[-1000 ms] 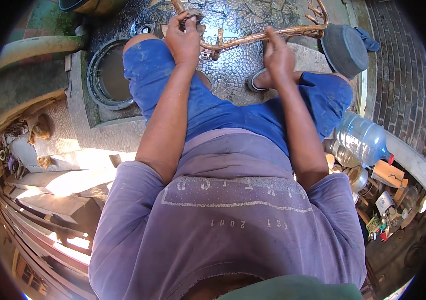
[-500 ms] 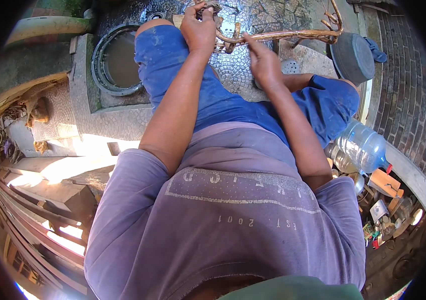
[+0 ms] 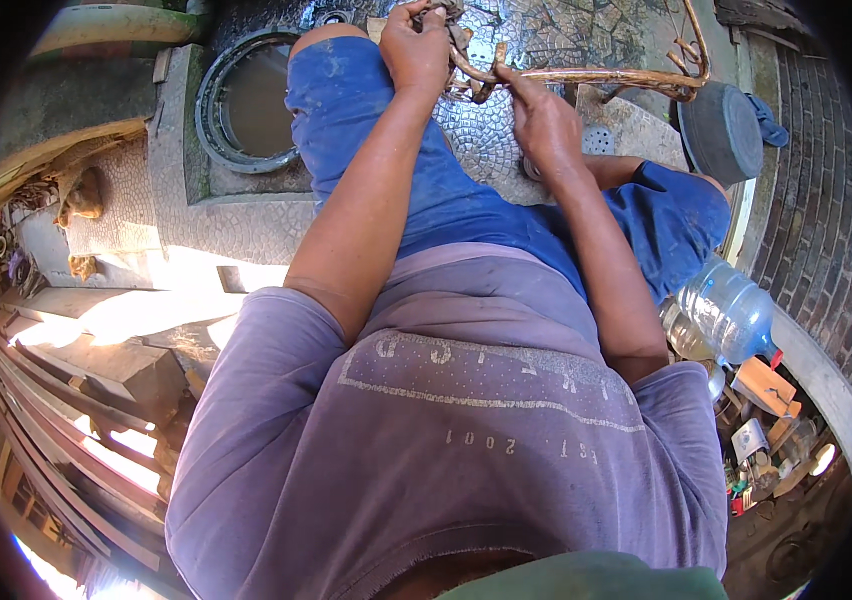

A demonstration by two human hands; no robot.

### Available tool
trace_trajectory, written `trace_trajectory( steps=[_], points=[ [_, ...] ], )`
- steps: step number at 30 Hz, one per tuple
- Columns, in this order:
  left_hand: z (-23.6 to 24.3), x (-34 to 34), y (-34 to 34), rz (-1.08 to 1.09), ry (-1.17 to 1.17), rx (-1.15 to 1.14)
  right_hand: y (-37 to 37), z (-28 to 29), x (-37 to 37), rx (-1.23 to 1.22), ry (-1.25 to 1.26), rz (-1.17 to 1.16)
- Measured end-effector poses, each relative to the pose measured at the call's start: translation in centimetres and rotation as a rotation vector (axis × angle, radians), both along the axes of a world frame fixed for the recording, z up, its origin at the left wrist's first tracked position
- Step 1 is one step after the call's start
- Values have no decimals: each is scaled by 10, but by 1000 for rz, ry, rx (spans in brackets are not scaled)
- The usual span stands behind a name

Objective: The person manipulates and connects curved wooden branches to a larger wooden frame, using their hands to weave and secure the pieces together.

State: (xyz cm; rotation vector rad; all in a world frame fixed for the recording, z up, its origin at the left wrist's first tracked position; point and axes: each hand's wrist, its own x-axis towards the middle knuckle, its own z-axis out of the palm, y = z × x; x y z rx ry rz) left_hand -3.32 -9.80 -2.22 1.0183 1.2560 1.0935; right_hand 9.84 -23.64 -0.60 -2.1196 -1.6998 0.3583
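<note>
My left hand [image 3: 416, 48] is closed on the upper left end of a bent, branched, copper-coloured bar [image 3: 596, 76], where a dark, knobbly part is mostly covered by my fingers. My right hand [image 3: 546, 128] is lower and to the right, its forefinger reaching to the bar beside a short upright piece [image 3: 500, 60]. Its other fingers are curled, and I cannot make out what, if anything, is in them. The bar runs right to a tall bend with small prongs, held over wet patterned paving between my knees.
A round basin [image 3: 208, 120] of murky water stands at the left. At the right are a dark tub [image 3: 721, 130], a large clear plastic bottle [image 3: 721, 308] and piled small items [image 3: 766, 400] beside a brick strip [image 3: 806, 180]. Long wooden planks [image 3: 66, 420] lie at lower left.
Both hands and the bar appear further right in the view, along with the surroundings. My right hand has slid left along the bar to the short upright piece, its forefinger now stretched toward it.
</note>
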Motion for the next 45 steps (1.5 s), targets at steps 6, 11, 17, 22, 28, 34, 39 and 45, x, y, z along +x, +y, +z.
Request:
trace_trajectory(
  steps=[6,11,17,22,28,34,39,45],
  points=[
    [-19,-2,7,92,256,182,-6,6,27,107,113,-219],
    [-35,-2,13,92,211,174,26,32,6,42,-8,16],
    [-31,1,9,55,362,172,29,18,9,-71,-270,246],
    [-23,6,10,10,253,52,42,17,13,-27,-308,203],
    [-28,8,11,31,335,115,44,26,29,-152,-337,440],
    [-19,8,8,11,365,110,49,31,27,-239,-382,430],
    [-21,8,8,38,367,168,43,51,51,-150,-356,252],
    [-10,10,7,2,340,75,42,24,28,-114,-308,265]
  ],
)
